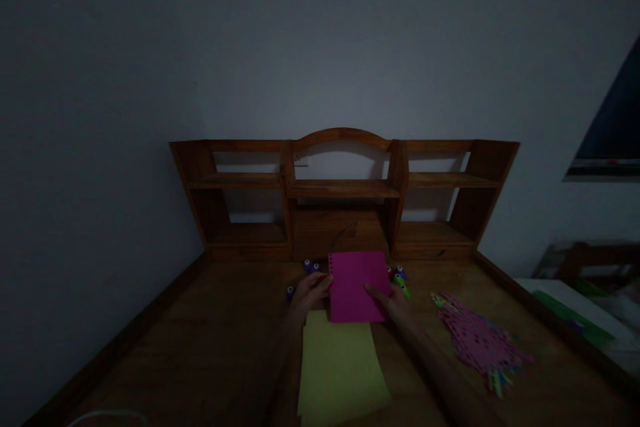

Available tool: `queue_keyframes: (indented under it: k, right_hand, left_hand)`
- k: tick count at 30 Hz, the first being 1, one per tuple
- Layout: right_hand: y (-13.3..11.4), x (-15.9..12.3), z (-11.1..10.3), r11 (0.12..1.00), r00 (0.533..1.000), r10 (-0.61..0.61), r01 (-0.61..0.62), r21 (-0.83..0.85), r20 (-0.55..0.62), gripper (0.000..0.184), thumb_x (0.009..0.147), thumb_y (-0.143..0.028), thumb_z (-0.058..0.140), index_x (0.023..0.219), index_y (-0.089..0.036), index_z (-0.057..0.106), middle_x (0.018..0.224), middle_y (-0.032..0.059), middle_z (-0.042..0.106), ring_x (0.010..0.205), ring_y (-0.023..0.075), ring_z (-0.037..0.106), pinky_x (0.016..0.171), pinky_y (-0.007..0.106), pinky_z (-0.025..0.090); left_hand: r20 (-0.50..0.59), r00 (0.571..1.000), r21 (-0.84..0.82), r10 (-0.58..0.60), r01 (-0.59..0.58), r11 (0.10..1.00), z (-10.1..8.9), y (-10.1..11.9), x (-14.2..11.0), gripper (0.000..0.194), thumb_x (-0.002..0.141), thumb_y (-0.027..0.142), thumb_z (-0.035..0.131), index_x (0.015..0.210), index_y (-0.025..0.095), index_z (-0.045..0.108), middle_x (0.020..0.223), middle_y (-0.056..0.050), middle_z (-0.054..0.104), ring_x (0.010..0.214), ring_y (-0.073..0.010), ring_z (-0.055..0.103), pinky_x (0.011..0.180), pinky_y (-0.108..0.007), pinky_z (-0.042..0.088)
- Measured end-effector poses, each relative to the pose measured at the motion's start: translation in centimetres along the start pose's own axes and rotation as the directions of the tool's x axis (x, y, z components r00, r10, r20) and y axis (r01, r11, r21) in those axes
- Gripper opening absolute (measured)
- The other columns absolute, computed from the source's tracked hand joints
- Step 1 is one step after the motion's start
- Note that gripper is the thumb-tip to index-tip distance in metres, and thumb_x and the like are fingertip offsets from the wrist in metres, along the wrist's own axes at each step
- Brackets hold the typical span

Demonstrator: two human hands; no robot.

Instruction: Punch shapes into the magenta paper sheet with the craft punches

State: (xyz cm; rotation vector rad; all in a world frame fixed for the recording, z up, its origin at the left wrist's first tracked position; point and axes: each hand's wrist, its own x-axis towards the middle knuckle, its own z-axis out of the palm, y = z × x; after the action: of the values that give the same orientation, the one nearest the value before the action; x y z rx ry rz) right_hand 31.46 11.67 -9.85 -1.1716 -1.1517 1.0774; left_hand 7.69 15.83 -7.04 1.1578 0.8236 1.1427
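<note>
A bright pink sheet or stack of paper [353, 287] with a row of punched holes near its upper left edge is held up above the desk. My right hand [396, 305] grips its lower right side, thumb on the front and the fingers behind. At the holed left edge, my left hand [311, 292] is closed in a pinch on a small thin red piece [324, 278], whose kind I cannot make out. Beneath the pink paper lies a stack of pale yellow sheets [341, 370], slightly fanned.
Small round purple pieces [308, 265] with white-and-dark centres lie behind my left hand. Similar green pieces [399, 279] sit beyond my right hand. A heap of pink, yellow and green strips [477, 340] lies on the right. A wooden shelf unit [345, 189] stands along the back.
</note>
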Motion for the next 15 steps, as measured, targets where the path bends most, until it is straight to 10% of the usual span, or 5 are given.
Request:
queue_keyframes:
  k: [15]
  right_hand:
    - [1.0,0.6,-0.4,0.996,0.997,0.048,-0.043,0.072,-0.067,0.053,0.068,-0.056,0.079,0.1,-0.014,0.072,0.098,0.0135,0.073,0.082,0.0317,0.07,0.069,0.038,0.058]
  left_hand:
    - [-0.157,0.98,-0.329,-0.126,0.069,0.942,-2.3,-0.6,1.6,0.046,0.074,0.052,0.076,0.088,0.01,0.068,0.078,-0.01,0.07,0.066,-0.0165,0.065,0.069,-0.03,0.056]
